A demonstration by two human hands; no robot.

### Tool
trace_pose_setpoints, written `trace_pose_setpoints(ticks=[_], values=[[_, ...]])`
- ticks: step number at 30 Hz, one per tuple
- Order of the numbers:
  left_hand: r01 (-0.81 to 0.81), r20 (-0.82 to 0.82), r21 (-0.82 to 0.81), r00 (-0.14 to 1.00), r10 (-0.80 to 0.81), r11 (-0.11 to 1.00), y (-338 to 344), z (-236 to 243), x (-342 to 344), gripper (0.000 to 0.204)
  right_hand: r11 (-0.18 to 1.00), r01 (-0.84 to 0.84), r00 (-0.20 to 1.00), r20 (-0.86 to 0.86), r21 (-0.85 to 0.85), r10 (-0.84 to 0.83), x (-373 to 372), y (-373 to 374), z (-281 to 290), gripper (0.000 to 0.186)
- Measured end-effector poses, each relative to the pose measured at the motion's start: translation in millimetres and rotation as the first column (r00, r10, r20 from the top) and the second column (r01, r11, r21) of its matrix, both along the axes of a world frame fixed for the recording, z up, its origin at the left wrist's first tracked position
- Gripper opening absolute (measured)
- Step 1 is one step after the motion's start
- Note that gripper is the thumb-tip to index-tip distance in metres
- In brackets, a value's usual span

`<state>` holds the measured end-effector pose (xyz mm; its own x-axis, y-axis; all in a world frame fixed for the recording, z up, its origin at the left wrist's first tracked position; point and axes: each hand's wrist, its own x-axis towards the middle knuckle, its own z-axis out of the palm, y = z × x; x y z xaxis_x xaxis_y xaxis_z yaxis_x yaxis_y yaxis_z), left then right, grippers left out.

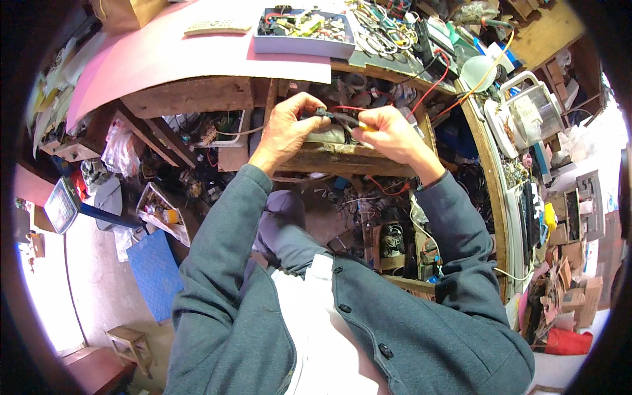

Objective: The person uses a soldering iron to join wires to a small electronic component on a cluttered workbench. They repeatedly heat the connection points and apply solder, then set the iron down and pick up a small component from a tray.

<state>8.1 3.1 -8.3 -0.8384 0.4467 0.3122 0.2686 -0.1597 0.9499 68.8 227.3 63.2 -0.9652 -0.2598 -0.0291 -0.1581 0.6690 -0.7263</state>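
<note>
My left hand (289,131) pinches a small dark part (321,112) above the open, cluttered wooden drawer (336,158). My right hand (385,135) grips a dark metal tool with some yellow on its handle, apparently pliers (345,119), whose head is at the small part beside my left fingertips. A thin red wire (349,106) runs just behind both hands. Whether the tool's jaws are closed on the part or a wire is too small to tell. Tangled cables and loose bits lie beneath my hands.
A pink sheet (145,56) covers the bench, with a box of small parts (303,47) and a pale keypad-like object (217,26). A clear jug (526,108) stands right. A scale (62,207), blue board (151,270) and stool (131,345) are at left. Boxes (573,296) pile at right.
</note>
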Motion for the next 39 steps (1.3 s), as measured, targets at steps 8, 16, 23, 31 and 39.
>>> trace_pose_setpoints(ticks=[8,16,23,31,39], values=[[-0.040,0.024,-0.038,0.999,0.041,0.998,-1,5,3,0.021,0.842,-0.112,0.878,-0.345,0.527,0.333,43,-23,16,0.021],[0.035,0.253,0.071,0.966,-0.052,0.997,-2,9,1,0.014,0.823,-0.007,0.885,-0.380,0.568,0.269,60,-38,-1,0.017],[0.092,0.279,0.149,0.951,-0.131,0.984,-6,7,0,0.024,0.805,0.157,0.823,-0.527,0.572,0.214,80,-45,0,0.014],[0.156,0.315,0.146,0.929,-0.195,0.977,-8,13,-1,0.021,0.840,0.352,0.754,-0.657,0.414,0.008,65,-39,-7,0.015],[0.154,0.328,0.120,0.926,-0.185,0.981,-8,13,1,0.018,0.818,0.388,0.673,-0.737,0.425,0.063,42,-47,-18,0.017]])
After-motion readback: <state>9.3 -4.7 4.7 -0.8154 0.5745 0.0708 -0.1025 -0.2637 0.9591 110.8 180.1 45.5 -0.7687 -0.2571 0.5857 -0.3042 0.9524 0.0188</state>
